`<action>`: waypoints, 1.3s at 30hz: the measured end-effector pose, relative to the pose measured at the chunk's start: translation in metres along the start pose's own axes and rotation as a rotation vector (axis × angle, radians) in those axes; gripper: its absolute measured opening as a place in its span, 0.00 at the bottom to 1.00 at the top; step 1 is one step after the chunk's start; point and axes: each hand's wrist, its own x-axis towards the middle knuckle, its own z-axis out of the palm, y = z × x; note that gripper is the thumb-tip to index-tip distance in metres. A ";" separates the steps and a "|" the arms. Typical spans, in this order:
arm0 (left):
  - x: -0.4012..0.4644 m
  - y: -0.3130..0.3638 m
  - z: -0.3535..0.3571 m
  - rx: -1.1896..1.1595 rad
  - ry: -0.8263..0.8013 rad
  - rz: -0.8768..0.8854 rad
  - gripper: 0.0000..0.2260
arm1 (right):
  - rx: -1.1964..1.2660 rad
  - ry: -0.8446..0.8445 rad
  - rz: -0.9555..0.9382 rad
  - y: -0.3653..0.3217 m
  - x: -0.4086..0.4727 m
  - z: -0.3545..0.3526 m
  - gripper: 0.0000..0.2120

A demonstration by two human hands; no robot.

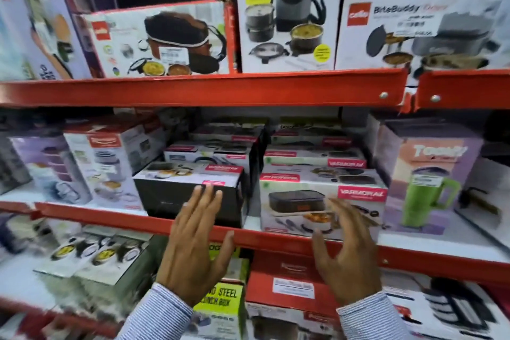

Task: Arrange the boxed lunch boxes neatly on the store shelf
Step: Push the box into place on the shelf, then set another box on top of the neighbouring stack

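shelf edge (193, 90) red | sleeves (162, 309) blue-white striped | mug box (430, 174) lilac

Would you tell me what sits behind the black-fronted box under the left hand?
Behind the black-fronted box at the left hand, more similar boxes run back in a row; the shelf's rear is dark and hidden.

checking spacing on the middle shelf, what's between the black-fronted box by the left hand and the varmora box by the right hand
In the head view, nothing: a narrow bare strip of white shelf separates the black-fronted box from the Varmora box.
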 end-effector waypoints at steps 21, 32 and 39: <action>0.041 -0.221 -0.038 -0.559 -0.231 -0.492 0.20 | 0.058 -0.099 0.583 -0.130 0.039 0.159 0.29; 0.070 -0.224 -0.075 -1.098 -0.071 -0.667 0.36 | 0.293 0.092 0.545 -0.148 0.041 0.124 0.21; 0.068 -0.231 -0.059 -0.964 -0.068 -0.560 0.14 | 0.176 0.049 0.438 -0.120 0.042 0.127 0.15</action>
